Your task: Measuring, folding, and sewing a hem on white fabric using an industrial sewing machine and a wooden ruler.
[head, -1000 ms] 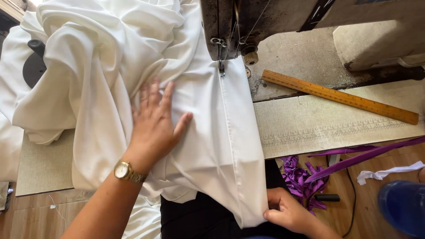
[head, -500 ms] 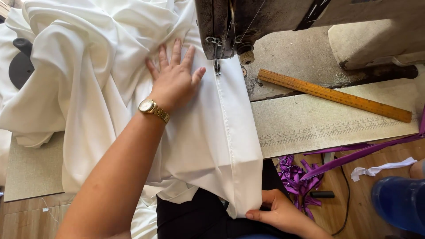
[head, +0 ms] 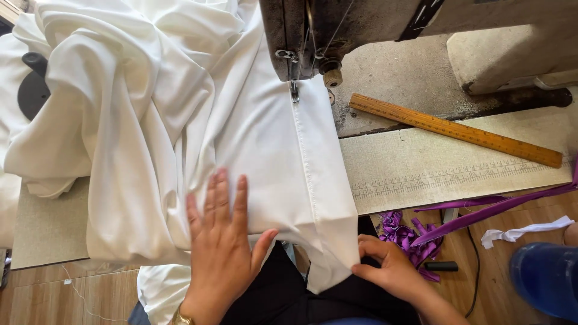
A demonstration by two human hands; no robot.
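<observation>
A large white cloth [head: 174,114] lies bunched over the sewing table, with a stitched hem running from the needle [head: 294,90] of the old grey sewing machine [head: 361,24] down to the table's front edge. My left hand [head: 224,241] presses flat on the cloth near the front edge, fingers spread. Below the table edge, my right hand [head: 388,265] pinches the hanging lower corner of the cloth's hem.
A wooden ruler [head: 454,129] lies diagonally on the table right of the machine. Purple ribbon strips [head: 481,213] trail off the table, with a purple tangle [head: 409,235] below. A white scrap [head: 524,232] and a blue object [head: 545,277] sit at lower right.
My left hand has slid back from beside the needle to the front of the cloth. The view has shifted, and my right hand keeps its hold on the hem corner.
</observation>
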